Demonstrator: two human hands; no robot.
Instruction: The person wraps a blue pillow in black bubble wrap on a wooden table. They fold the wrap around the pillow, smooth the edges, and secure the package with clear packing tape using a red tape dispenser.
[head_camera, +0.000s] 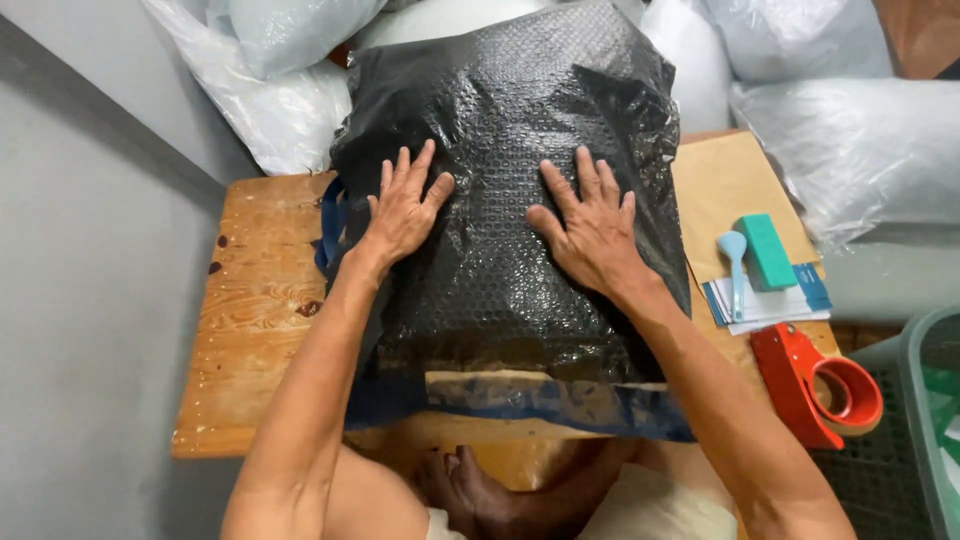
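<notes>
Bubble-wrapped black parcel lies on the wooden table; your left hand and right hand press flat on it, fingers spread, arms extended, gripping nothing.

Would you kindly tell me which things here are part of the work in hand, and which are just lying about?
In hand:
- black bubble-wrapped parcel, pressed flat by the left hand and right hand
- wooden table under it

Lying about:
- red tape dispenser
- green block
- light blue spoon-shaped tool
- brown envelope
- papers
- white plastic bags
- green basket
</notes>
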